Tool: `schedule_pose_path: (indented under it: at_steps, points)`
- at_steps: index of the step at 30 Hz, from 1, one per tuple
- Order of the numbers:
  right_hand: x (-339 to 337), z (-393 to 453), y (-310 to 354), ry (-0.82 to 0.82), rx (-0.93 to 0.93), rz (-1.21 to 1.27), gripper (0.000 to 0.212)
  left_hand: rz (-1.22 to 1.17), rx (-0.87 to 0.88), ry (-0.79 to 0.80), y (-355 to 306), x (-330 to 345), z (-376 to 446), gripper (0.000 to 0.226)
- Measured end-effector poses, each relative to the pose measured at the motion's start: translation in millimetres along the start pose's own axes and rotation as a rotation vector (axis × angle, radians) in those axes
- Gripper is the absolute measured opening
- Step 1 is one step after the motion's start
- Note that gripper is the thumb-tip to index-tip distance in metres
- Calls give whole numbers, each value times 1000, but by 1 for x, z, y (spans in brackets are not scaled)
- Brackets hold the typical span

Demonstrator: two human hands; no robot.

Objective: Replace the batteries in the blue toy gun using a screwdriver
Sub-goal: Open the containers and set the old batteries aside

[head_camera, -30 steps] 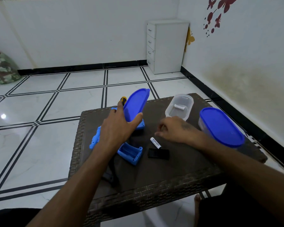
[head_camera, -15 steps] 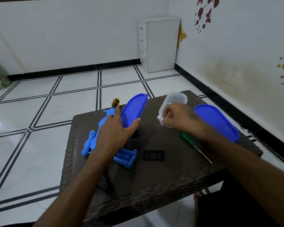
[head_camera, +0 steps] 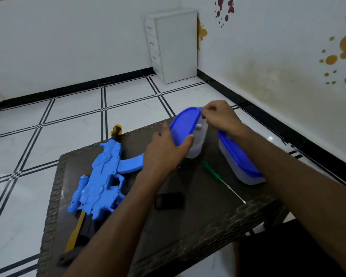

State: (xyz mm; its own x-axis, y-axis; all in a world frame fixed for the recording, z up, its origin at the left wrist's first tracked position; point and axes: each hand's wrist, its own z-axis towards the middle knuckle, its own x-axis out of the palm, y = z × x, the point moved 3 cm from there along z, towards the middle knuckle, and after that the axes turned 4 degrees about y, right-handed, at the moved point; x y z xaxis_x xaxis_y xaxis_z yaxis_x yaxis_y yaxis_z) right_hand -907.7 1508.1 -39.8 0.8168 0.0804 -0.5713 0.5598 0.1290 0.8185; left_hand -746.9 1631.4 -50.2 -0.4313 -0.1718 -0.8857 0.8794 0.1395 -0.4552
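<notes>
Your left hand (head_camera: 164, 152) grips the near end of a blue oval lid (head_camera: 185, 124), thumb on one edge and fingers wrapped over the other, holding it tilted against a clear plastic container (head_camera: 198, 140) that stands on the dark woven worktop (head_camera: 198, 232). Off to the left, the blue toy gun (head_camera: 102, 180) lies flat on the worktop, well apart from both hands, its orange-tipped muzzle (head_camera: 116, 130) at the far edge, its curved magazine (head_camera: 131, 165) reaching toward your left wrist, and its yellow and black stock (head_camera: 76, 234) running to the near corner. A small black rectangular cover (head_camera: 169, 200) lies on the worktop just right of your left forearm. Your right hand (head_camera: 220, 116) is at the far rim of the clear container, fingers curled and pinching at the lid's upper edge; something small and white shows inside the container. A green-handled screwdriver (head_camera: 224, 181) lies on the worktop between your forearms, its tip pointing toward the near edge. Just right of it stands a second clear container with its blue lid on (head_camera: 240, 162), partly under your right forearm.
</notes>
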Motion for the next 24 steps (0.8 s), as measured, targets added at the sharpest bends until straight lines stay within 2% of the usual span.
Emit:
schedule_pose_path:
  at_steps: [2, 4, 6, 10, 14, 19, 24]
  points:
    - [-6, 5, -5, 34, 64, 200, 25, 0, -18, -11, -11, 10, 13, 94]
    - [-9, 11, -7, 43, 87, 256, 29, 25, -36, -25, -18, 18, 24, 98]
    - [-12, 18, -10, 45, 53, 182, 31, 65, -48, -40, -25, 25, 34, 102]
    - [-11, 33, -18, 11, 51, 93, 19, 156, -67, -38, -32, 34, 45, 104]
    - [-4, 44, -19, 15, 47, 18, 23, 233, -70, -36, -31, 34, 46, 103]
    - [-1, 49, -18, 7, 30, 12, 21, 275, -56, -11, -33, 24, 42, 76]
    - [-3, 53, -15, 34, 58, -20, 13, 319, -31, 30, -36, 21, 41, 68]
